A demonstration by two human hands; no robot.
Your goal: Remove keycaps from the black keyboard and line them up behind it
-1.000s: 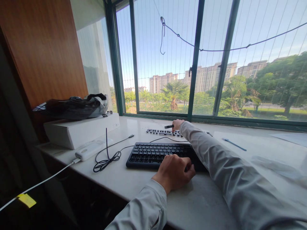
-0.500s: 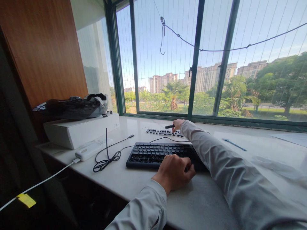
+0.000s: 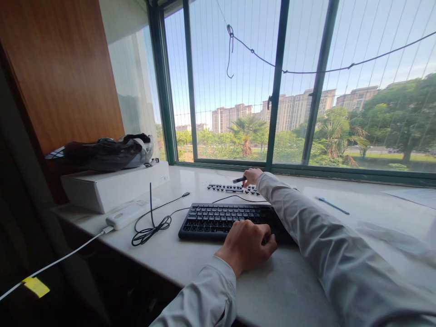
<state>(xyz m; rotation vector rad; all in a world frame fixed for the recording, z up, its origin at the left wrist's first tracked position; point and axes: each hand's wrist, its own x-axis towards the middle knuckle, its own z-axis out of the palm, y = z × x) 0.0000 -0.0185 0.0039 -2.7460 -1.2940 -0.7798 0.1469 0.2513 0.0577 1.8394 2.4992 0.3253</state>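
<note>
A black keyboard (image 3: 211, 218) lies on the white tabletop; its lower rows look to have bare switches without keycaps. My left hand (image 3: 248, 245) is closed at the keyboard's front edge, fingers curled down over it and partly hidden. Stretched out beyond the keyboard, my right hand (image 3: 252, 176) pinches a short black stick-shaped tool (image 3: 239, 180), which points left. Beneath that hand, several loose black keycaps (image 3: 226, 188) lie in rows. My right sleeve covers the keyboard's right end.
To the left are a coiled black cable (image 3: 150, 232), a white power strip (image 3: 127, 215) and a white box (image 3: 112, 186) with a black bag (image 3: 102, 154) on it. A thin blue stick (image 3: 333, 205) and clear plastic (image 3: 395, 238) lie right. The window (image 3: 235, 91) stands behind.
My right hand has shifted very slightly left with the black tool. My left hand and the keyboard stay where they were.
</note>
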